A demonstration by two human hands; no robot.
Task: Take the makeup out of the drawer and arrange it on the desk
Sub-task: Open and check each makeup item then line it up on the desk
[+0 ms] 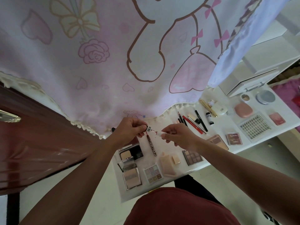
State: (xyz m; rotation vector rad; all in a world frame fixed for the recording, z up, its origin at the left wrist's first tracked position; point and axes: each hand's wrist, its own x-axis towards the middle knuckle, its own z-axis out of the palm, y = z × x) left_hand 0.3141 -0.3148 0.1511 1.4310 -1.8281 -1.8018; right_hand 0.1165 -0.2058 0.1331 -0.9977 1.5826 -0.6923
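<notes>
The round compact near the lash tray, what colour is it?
The compact is peachy pink, seen in the head view, its only view.

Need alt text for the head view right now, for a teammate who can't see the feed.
Both hands meet over a white desk: the left hand pinches a small labelled tube, the right hand a clear-capped stick. Palettes, compacts, pencils and a lash tray lie arranged around them, under a pink cartoon-print cloth.

Glossy dark wood door (32, 143), soft printed cloth curtain (97, 70)
</notes>
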